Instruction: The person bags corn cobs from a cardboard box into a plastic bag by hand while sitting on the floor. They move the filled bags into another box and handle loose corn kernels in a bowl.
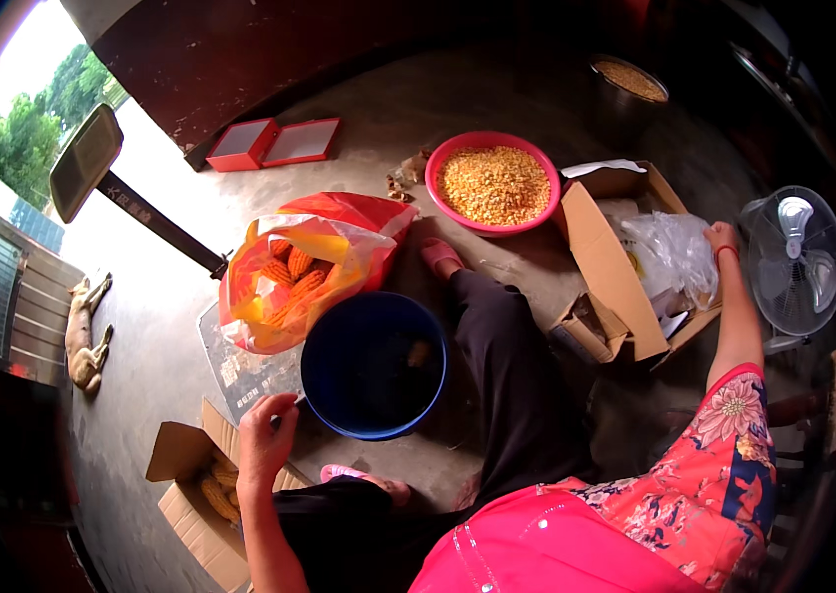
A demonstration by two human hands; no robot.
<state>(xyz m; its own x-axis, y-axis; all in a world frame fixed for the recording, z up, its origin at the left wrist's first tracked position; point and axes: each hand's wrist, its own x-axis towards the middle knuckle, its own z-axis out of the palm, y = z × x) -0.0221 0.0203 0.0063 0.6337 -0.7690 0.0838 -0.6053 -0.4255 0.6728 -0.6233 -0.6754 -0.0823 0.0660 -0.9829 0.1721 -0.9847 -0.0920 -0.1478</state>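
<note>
My right hand [721, 237] reaches into an open cardboard box [614, 267] and has its fingers closed at the edge of a crumpled clear plastic bag [666, 248]. Beside the rim of a deep blue bucket [375, 431], my left hand [267, 435] hovers with loosely bent fingers and a gap at the thumb. Nothing shows in it. The bucket stands between my legs, its inside mostly dark, with one small brownish thing faintly visible. Orange corn cobs [300, 274] fill a red and white plastic sack [381, 215] just beyond the bucket.
A pink basin [492, 231] holds loose corn kernels [493, 185]. Corn cobs [220, 493] lie in a cardboard box [199, 537] at lower left. A platform scale [240, 378] has its post by the sack. A fan [796, 259] stands right; a dog [84, 333] lies left.
</note>
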